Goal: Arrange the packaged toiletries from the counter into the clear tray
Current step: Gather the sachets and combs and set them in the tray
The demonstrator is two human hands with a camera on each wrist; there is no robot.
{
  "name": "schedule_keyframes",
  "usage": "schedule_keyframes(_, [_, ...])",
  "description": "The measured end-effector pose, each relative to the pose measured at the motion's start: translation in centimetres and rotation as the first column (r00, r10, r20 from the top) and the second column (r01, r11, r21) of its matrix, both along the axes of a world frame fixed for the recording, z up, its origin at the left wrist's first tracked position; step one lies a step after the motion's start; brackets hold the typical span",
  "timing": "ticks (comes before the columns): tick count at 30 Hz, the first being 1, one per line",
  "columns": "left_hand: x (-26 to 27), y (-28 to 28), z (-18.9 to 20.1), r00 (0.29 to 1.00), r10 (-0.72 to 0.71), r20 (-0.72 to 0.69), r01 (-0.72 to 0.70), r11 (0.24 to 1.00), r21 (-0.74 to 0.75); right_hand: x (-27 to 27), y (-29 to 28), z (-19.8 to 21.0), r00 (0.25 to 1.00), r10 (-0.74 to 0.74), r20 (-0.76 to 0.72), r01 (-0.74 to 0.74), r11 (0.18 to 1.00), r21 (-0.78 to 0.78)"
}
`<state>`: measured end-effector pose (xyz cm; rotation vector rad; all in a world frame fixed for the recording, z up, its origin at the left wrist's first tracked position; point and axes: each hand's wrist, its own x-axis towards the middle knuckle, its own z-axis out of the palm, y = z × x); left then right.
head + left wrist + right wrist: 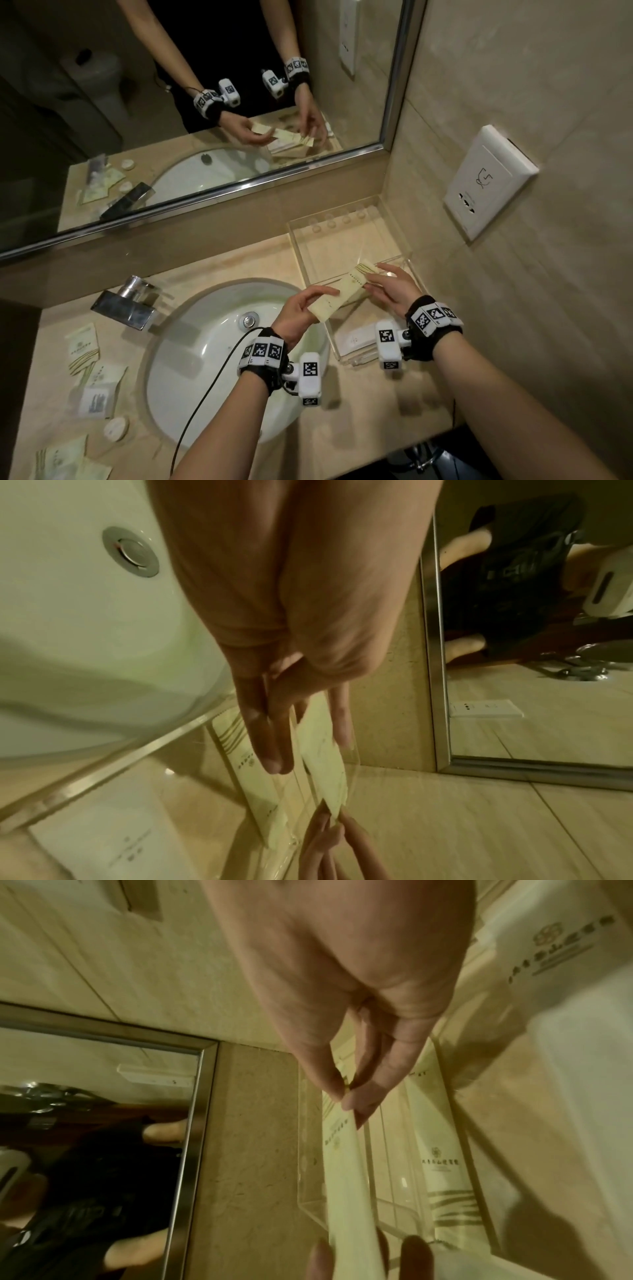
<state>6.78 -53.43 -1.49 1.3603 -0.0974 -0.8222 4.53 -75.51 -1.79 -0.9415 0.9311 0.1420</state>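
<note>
Both grips hold one long pale sachet (pixel 342 295): left hand (pixel 301 317) pinches its near end, right hand (pixel 390 291) its far end, above the clear tray (pixel 310 253). Best lowered level, alongside the packet already inside, releasing both ends together.

Dim yellowish bathroom: beige marble desk (pixel 212 267) with a white oval sink (pixel 205 342) and chrome faucet (pixel 125 303), framed mirror (pixel 191 102) along the back, white wall socket (pixel 488 181) on the right tiled wall.
</note>
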Motion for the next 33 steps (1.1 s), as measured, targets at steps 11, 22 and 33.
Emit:
schedule_keyframes(11, [-0.5, -2.5, -0.1, 0.98, 0.14, -0.14, -0.126, 0.986, 0.108, -0.7, 0.6, 0.4, 0.964, 0.264, 0.022, -0.249, 0.932, -0.265])
schedule_keyframes(22, [-0.9, -3.6, -1.3, 0.887, 0.371, -0.274, -0.345, 0.928, 0.138, -2.3, 0.4, 0.4, 0.757, 0.638, -0.138, -0.586, 0.571, -0.575])
schedule_keyframes(33, [-0.8, -1.8, -3.5, 0.957, 0.291, -0.011, -0.249, 0.836, 0.489, 0.2, -0.7, -2.4, 0.654, 0.601, -0.459, -0.664, 0.166, -0.729])
